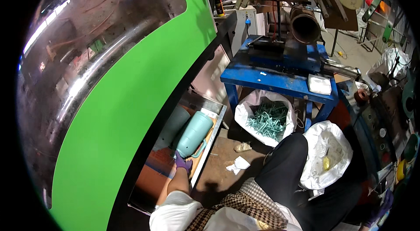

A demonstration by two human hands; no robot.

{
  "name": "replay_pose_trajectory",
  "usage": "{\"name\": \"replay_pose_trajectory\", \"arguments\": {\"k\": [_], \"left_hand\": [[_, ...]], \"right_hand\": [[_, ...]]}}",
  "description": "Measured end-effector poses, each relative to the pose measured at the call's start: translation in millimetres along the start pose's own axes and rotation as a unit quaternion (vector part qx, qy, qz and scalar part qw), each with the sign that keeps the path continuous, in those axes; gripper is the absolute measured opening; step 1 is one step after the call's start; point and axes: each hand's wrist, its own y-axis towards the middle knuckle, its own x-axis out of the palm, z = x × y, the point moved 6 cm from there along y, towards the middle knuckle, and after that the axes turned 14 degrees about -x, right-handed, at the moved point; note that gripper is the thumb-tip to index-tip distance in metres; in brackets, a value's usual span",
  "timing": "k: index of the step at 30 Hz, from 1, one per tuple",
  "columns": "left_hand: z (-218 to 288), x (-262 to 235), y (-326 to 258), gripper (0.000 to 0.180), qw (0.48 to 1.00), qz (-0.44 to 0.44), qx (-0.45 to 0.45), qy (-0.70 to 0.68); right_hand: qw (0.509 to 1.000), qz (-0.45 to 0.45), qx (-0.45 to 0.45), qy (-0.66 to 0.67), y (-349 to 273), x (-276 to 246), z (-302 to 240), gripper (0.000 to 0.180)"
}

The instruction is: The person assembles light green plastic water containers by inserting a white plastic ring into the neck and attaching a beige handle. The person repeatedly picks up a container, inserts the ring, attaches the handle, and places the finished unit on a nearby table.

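A teal plastic jug [195,132] with a side handle lies tilted in a metal-edged chute [205,150] beneath the green machine panel. My left hand [183,162], in a purple glove, is closed at the jug's near end, its thumb toward the handle side. A second, greyer-teal rounded shape [172,127] sits in shadow left of the jug. Far off at the lower right edge is my right hand [385,208], also purple-gloved, beside the dark machinery. The dark rim of the picture hides most of its fingers, and no held thing shows.
A big green machine cover [127,86] with a clear window fills the left. Ahead stands a blue metal table [271,81]. Two white sacks stand near my knees, one with teal scraps [269,119], one with pale film [328,154]. Crumpled white paper [238,165] lies on the floor.
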Motion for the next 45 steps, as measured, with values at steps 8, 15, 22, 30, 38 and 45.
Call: {"name": "replay_pose_trajectory", "arguments": {"k": [8,15,22,30,38,45], "left_hand": [[73.6,93.0,-116.5,0.056,0.937,-0.028,0.347,-0.023],[67.8,229.8,-424.9,0.080,0.682,-0.315,0.561,0.346],[-50.1,281.1,-544.5,0.070,0.471,-0.410,0.675,0.392],[-95.5,306.0,-549.6,0.069,0.354,-0.514,0.658,0.422],[-94.2,340.5,-534.1,0.059,0.266,-0.521,0.688,0.429],[12.6,396.6,-453.7,0.130,0.630,-0.461,0.581,0.230]], "right_hand": [[0.944,-0.036,-0.261,0.200,152.4,-41.2,-223.2,0.032],[0.843,0.055,-0.178,0.505,237.9,-59.6,-359.2,0.044],[0.818,0.061,-0.138,0.554,237.4,-49.7,-434.3,0.039],[0.861,-0.126,-0.137,0.473,195.7,-14.6,-437.0,0.036],[0.819,-0.122,-0.141,0.543,204.0,-3.8,-416.4,0.042],[0.857,-0.332,0.004,0.393,161.7,184.2,-298.3,0.023]]}}
